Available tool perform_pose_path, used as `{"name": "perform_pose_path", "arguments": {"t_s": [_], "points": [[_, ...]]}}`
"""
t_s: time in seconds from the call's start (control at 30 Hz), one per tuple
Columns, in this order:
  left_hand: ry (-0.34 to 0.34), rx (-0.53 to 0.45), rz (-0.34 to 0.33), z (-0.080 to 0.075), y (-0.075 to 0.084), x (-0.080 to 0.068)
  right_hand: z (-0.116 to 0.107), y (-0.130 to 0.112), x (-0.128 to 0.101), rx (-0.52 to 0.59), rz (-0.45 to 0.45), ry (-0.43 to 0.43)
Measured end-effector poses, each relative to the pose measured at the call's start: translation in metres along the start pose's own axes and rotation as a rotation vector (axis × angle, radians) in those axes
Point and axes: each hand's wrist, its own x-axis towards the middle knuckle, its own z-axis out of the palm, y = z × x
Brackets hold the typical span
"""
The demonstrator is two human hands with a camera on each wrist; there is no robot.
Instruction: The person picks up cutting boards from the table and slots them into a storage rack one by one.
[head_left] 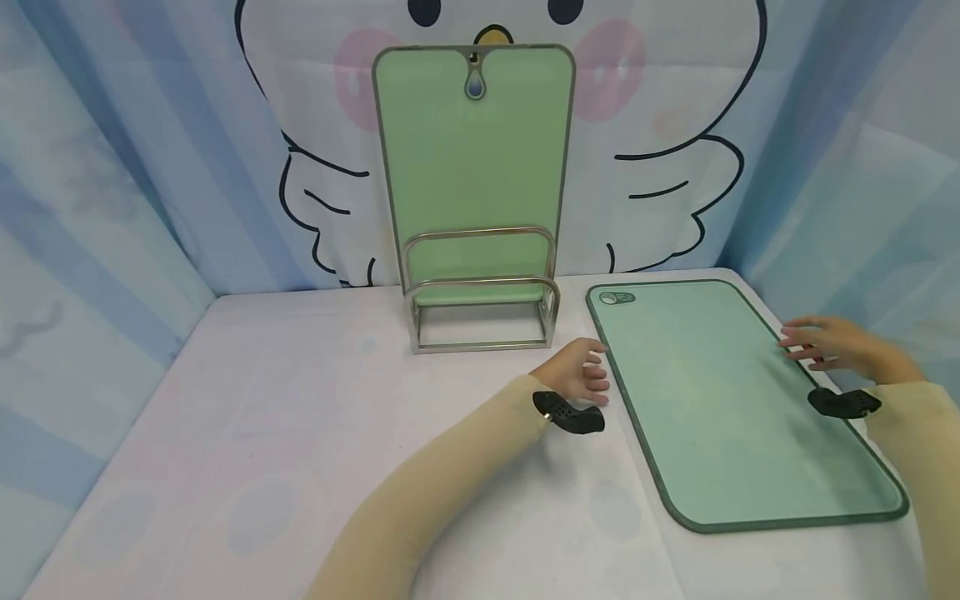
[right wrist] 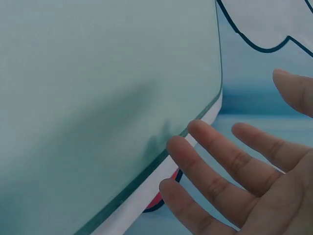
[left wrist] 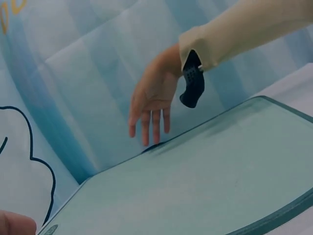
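A large pale green cutting board (head_left: pixel 750 408) with a dark green rim lies flat on the right side of the table. By its left edge is my left hand (head_left: pixel 576 372), fingers loosely bent and holding nothing. On the opposite side, my right hand (head_left: pixel 843 343) hovers at the right edge with its fingers spread. In the right wrist view its fingertips (right wrist: pixel 182 146) are right at the rim, and nothing is in the palm. Only a bit of the left hand (left wrist: pixel 17 223) shows in the left wrist view.
A second green cutting board (head_left: pixel 476 158) with a grey rim stands upright in a metal wire rack (head_left: pixel 483 343) at the back middle. The white-covered table (head_left: pixel 262 433) reaches to patterned curtains (head_left: pixel 97 208) on the left, back and right.
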Motion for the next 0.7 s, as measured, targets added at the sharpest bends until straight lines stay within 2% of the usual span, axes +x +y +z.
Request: {"name": "perform_pose_path", "arguments": {"t_s": [0.17,0.3,0.4,0.53,0.7], "points": [[0.022,-0.042,-0.022,0.006,0.0,0.005,-0.002,0.002,0.0,-0.077,0.017,-0.004],[0.041,-0.044,-0.01,0.01,-0.002,0.006,-0.002,0.005,0.004,-0.071,0.054,-0.026],[0.059,0.006,0.018,0.013,-0.004,0.005,-0.003,0.008,0.007,-0.05,0.079,-0.052],[0.096,0.199,0.093,0.021,-0.01,0.008,-0.002,0.013,0.01,-0.038,0.108,-0.052],[0.236,0.527,0.21,0.034,-0.018,0.016,0.003,0.015,0.014,-0.025,0.145,-0.012]]}}
